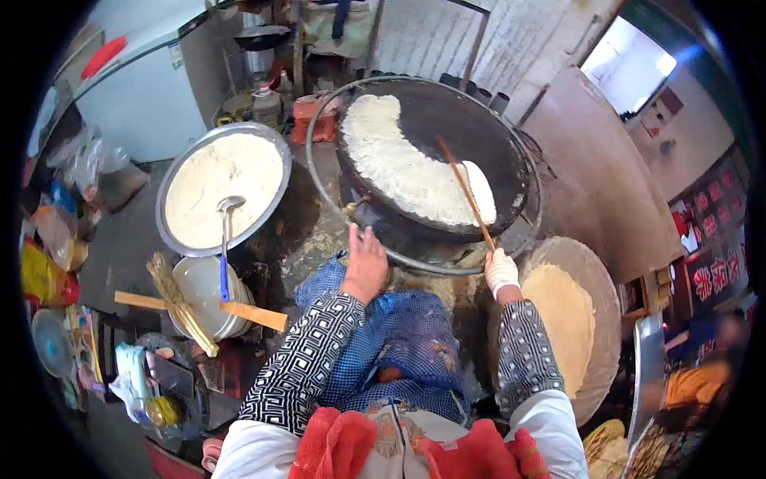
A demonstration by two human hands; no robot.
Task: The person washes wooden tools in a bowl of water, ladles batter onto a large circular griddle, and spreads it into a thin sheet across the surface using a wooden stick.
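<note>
A wooden stick (466, 188) is held in my gloved right hand (501, 273), its far part lying over the batter on the round black griddle (443, 120). The pale batter (399, 170) forms a curved band along the griddle's left and near side, with a thicker white mound (479, 191) at its right end, beside the stick. My bare left hand (366, 263) is empty, its fingers apart, just outside the metal ring (319, 185) around the griddle.
At the left stands a metal basin of batter (191, 180) with a blue-handled ladle (224, 263). Below it are a bucket (199, 287), a straw brush (179, 303) and a wooden slat (259, 314). Round flatbread (558, 319) lies at the right.
</note>
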